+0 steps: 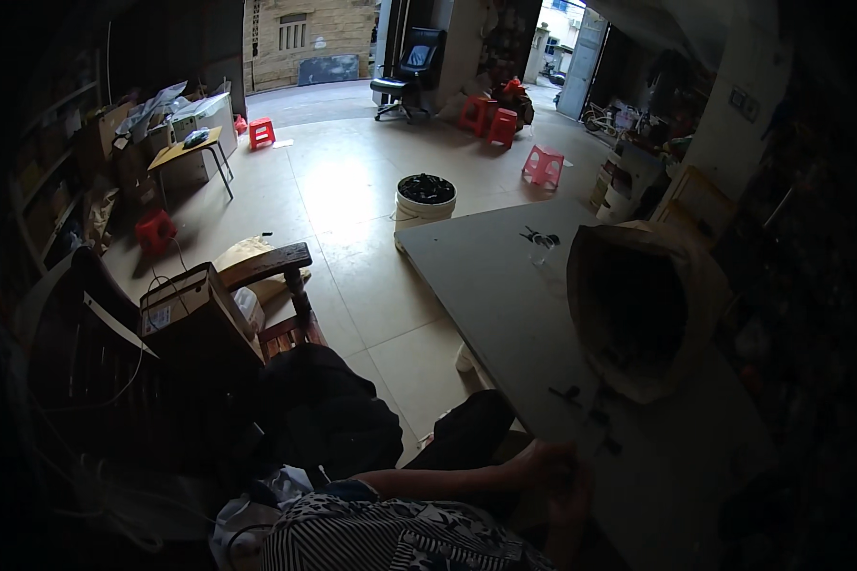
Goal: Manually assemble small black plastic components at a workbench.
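My left hand [541, 461] is closed, its fingers curled in, at the near edge of the grey table [486, 276]. Close against it, my right hand [571, 497] is also closed, in deep shadow. Whatever the two hands pinch between them is too dark and small to name. Just beyond them several small black pieces [597, 419] lie on the tabletop. An open-mouthed brown sack [649, 383] stands on the table past these pieces, its inside dark. Farther off, a small clear cup [543, 253] sits beside more black pieces [535, 234].
A white bucket [425, 211] heaped with black pieces stands past the table's far left corner. To my left is a wooden armchair [274, 263] with a cardboard box [200, 305] on it. Red stools [262, 133] and a black office chair [411, 76] stand farther away.
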`<state>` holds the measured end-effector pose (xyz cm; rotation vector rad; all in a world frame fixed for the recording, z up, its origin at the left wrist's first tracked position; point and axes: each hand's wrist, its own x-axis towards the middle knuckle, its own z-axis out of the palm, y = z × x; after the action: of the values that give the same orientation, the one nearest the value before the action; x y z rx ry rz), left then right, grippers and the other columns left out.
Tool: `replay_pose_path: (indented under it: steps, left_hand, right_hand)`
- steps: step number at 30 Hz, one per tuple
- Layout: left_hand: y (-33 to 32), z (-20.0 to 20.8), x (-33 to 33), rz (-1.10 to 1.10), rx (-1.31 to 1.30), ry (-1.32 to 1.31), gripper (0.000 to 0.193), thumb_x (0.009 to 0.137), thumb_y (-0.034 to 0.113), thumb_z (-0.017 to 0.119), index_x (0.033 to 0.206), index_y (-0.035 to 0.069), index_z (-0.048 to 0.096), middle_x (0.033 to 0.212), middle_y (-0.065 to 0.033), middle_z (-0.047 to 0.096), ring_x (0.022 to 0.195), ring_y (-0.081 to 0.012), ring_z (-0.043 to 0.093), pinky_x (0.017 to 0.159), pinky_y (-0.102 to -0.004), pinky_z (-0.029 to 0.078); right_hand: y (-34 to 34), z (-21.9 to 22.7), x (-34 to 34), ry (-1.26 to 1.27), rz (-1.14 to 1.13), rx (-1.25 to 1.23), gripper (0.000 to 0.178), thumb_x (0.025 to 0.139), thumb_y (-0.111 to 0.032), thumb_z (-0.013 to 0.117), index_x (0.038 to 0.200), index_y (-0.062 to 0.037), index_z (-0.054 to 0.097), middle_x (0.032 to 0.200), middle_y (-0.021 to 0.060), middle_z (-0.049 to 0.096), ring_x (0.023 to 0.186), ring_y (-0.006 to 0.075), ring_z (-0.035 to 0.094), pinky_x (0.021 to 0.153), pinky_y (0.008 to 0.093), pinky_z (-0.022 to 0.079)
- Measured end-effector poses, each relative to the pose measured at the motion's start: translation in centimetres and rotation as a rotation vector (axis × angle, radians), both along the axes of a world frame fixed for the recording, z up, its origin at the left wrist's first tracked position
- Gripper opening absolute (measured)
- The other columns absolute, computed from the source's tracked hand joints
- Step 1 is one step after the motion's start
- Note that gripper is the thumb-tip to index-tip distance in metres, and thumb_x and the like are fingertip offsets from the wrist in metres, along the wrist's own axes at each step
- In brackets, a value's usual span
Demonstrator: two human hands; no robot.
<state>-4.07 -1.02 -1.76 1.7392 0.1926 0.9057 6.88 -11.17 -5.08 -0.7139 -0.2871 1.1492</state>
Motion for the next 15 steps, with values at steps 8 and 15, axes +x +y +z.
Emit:
replay_pose_path:
  steps: [8,15]
  left_hand:
    - [-0.7,-1.2,0.6,0.007,0.076,-0.027,0.015,0.074,0.004,0.056,0.086,0.002,0.047,0.07,-0.0123,0.053,0.069,-0.0257,0.059,0.059,-0.0329,0.045]
    - [-0.6,-1.5,0.4,0.008,0.28,-0.057,0.027,0.076,0.006,0.052,0.103,0.003,0.048,0.085,-0.0136,0.056,0.078,-0.0307,0.058,0.062,-0.0354,0.047]
  right_hand:
    - [-0.1,-1.0,1.1,0.053,-0.017,-0.085,0.018,0.091,-0.024,0.044,0.099,-0.0097,0.052,0.092,0.0042,0.056,0.082,0.0162,0.055,0.066,0.0288,0.049]
    - [0.7,0.6,-0.3,0.022,-0.047,-0.06,0.015,0.091,-0.022,0.043,0.084,-0.0112,0.051,0.08,0.0016,0.053,0.075,0.0096,0.053,0.061,0.0236,0.045]
